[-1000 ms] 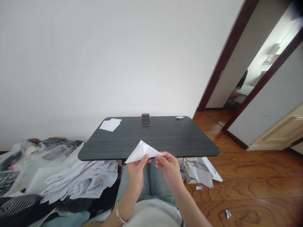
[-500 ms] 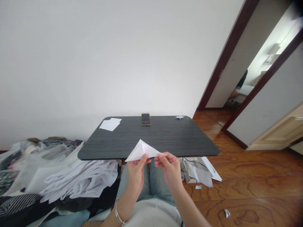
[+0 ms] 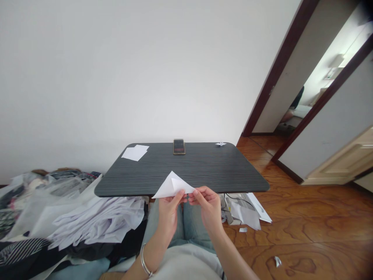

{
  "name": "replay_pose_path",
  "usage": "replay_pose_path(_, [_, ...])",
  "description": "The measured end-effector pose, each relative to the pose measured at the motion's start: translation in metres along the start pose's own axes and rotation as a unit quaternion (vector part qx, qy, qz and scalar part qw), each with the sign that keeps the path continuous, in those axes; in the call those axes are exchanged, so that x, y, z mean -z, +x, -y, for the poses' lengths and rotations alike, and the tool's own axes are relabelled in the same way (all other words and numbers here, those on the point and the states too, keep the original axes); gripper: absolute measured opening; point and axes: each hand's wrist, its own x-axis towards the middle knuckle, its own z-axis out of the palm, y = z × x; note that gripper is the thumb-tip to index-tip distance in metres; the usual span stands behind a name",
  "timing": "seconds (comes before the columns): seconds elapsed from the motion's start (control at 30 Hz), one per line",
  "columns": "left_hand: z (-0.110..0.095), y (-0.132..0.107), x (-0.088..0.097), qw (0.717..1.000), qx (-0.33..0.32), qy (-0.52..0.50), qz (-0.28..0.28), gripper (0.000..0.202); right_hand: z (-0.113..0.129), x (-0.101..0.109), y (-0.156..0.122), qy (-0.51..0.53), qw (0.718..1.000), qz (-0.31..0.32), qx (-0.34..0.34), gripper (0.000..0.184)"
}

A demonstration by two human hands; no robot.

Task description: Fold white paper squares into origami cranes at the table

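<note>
You held a folded white paper (image 3: 171,186) in front of you, just below the center of the frame. It formed a flat triangle with its peak pointing up and a lapped inner fold showing on its face. The long lower edge ran slightly askew, with a sharp corner out at the lower left.

Your left hand (image 3: 171,213) and right hand (image 3: 207,207) were both clamped on the paper along that lower edge, thumbs in front and fingers behind. Your right fingertips (image 3: 194,191) pinched the right corner. The two hands sat close together near the middle of the edge, and the paper's left corner stuck out past your left hand.

The paper was held above your jeans-covered lap (image 3: 186,227), and from this view it overlapped the near edge of the dark wood-grain table (image 3: 204,169). Open tabletop stretched beyond it toward the far edge.

At the upper left of the tabletop lay loose white paper sheets (image 3: 134,153). A small dark upright device (image 3: 178,146) stood at the far edge near the center, and a small paper crane (image 3: 220,144) sat at the far right.

To the lower left, a heap of white paper and dark fabric (image 3: 96,221) rose beside your left forearm. Loose papers (image 3: 244,210) lay on the wooden floor (image 3: 305,217) to the right.
</note>
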Motion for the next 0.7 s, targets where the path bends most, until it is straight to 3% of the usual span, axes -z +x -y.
replay_pose_path(0.2, [0.0002, 0.0000, -0.0004, 1.000, 0.000, 0.012, -0.017, 0.021, -0.0007, -0.0003, 0.0004, -0.005, 1.000, -0.006, -0.001, 0.017])
replay_pose_path(0.4, [0.0005, -0.0028, -0.0040, 0.999, 0.011, 0.001, 0.037, 0.013, -0.0004, -0.0024, -0.0014, 0.012, 1.000, 0.010, -0.013, 0.017])
replay_pose_path(0.6, [-0.0018, 0.0003, -0.0033, 1.000, -0.002, 0.004, -0.004, 0.017, -0.0001, -0.0012, -0.0015, 0.055, 0.997, 0.036, -0.034, 0.027])
replay_pose_path(0.7, [-0.0027, 0.0023, -0.0016, 1.000, -0.007, 0.019, -0.012, 0.017, 0.0008, 0.0006, -0.0011, 0.027, 0.999, 0.036, -0.030, 0.023])
